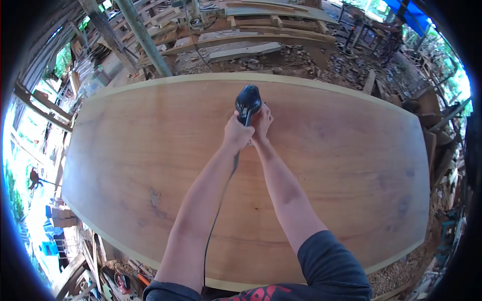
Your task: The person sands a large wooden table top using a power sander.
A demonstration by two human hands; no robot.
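Note:
A black corded power tool [248, 98], which looks like a sander, rests on a large wooden panel [321, 165] near its far edge. My left hand [238, 132] is wrapped round the rear handle, thumb on top. Close against the tool's right side, my right hand [263, 120] has its fingers curled; part of its grip is hidden behind the body. The dark power cord [217, 215] runs back from the handle across the panel, beside my left forearm. Lighter edging borders the panel, and a dark rough patch [155, 196] marks its left half.
Stacked planks [281, 25] lie beyond the far edge, near a slanting post [143, 37]. Wood scraps litter the ground. A person [394, 35] is at the upper right under a blue tarp [414, 17]. Tools, including a red one [122, 282], lie at lower left.

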